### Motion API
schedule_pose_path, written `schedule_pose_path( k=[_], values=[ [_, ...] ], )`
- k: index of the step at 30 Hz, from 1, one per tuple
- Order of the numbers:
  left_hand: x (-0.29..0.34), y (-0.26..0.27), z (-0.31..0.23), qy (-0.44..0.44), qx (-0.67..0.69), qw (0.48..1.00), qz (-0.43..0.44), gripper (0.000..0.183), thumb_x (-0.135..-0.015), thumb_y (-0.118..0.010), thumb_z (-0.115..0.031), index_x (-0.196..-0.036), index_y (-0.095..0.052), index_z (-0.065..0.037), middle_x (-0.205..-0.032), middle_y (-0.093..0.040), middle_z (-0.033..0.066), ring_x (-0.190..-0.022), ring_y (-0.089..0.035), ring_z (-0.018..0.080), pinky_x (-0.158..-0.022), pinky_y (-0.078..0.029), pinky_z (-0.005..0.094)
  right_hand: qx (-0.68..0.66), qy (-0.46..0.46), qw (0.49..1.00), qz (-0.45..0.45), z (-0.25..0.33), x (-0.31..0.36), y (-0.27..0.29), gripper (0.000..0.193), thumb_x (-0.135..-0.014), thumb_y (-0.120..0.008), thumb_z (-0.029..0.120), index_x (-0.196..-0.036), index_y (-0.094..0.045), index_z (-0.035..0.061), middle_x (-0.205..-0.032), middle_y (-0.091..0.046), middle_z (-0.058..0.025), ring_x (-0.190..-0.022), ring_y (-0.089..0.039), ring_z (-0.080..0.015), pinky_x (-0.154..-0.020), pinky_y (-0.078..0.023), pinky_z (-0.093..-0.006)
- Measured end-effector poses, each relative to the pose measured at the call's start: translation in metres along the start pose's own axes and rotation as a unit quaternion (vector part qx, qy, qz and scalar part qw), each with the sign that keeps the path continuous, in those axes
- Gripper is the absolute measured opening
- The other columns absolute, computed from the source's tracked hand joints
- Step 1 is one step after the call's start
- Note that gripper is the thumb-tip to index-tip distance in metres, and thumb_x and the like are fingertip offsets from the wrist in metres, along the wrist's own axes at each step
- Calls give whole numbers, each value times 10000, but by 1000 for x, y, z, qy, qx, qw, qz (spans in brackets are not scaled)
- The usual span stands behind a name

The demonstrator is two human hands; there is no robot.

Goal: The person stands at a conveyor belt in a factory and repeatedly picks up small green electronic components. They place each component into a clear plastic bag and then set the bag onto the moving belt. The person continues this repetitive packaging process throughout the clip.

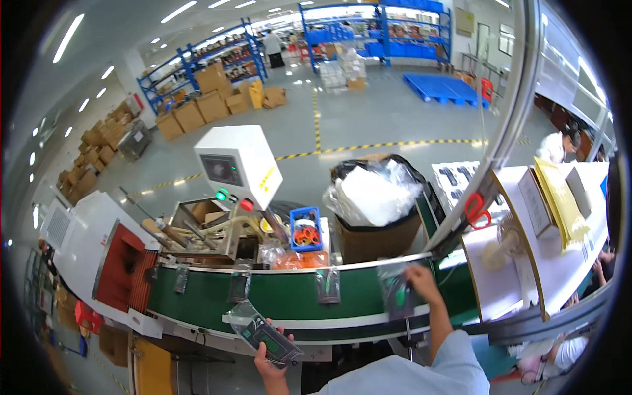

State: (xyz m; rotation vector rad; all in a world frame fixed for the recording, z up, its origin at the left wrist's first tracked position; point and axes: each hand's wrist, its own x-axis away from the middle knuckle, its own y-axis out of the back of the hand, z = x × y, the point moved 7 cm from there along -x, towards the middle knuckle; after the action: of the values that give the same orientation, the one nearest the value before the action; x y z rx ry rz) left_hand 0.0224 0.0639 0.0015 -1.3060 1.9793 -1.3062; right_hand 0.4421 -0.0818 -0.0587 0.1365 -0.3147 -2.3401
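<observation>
My left hand (271,361) is closed around a clear plastic bag (260,332) with a dark flat item and green parts in it, held tilted in front of the conveyor's near edge. Over the green conveyor belt (204,297), my right hand (422,283) pinches the upper edge of a second clear bag (396,295). That one also shows something dark and a green patch inside; blur hides its details. Farther left, similar bagged dark items lie spaced along the belt: one bag (328,287) nearest my right hand, another bag (240,287), and a smaller bag (181,280).
Behind the belt stand a white control box (240,164) on a post, a blue bin (305,230), and a carton (378,236) stuffed with plastic. A machine with a red curtain (122,266) is at the belt's left end. Red scissors (476,212) hang by the metal post at right.
</observation>
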Motion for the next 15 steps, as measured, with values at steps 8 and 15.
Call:
schedule_pose_path(
  k=[8, 15],
  values=[
    [14, 2, 38, 82, -2, 996, -33, 596, -797, -548, -206, -1312, -292, -53, -1184, -491, 128, -1090, -499, 268, -901, -401, 501, 170, -46, 972, -154, -104, -51, 69, 201, -799, -541, 173, -796, -601, -19, -680, -592, -131, -650, -574, -223, -602, -425, -324],
    [12, 2, 58, 130, -25, 991, -3, 638, -775, -565, -178, -1318, -264, -30, -1241, -441, 134, -1110, -471, 319, -904, -395, 531, 234, -51, 957, -164, -143, -77, -9, 245, -759, -526, 241, -766, -623, 16, -713, -563, -221, -685, -549, -369, -617, -417, -453]
  ],
)
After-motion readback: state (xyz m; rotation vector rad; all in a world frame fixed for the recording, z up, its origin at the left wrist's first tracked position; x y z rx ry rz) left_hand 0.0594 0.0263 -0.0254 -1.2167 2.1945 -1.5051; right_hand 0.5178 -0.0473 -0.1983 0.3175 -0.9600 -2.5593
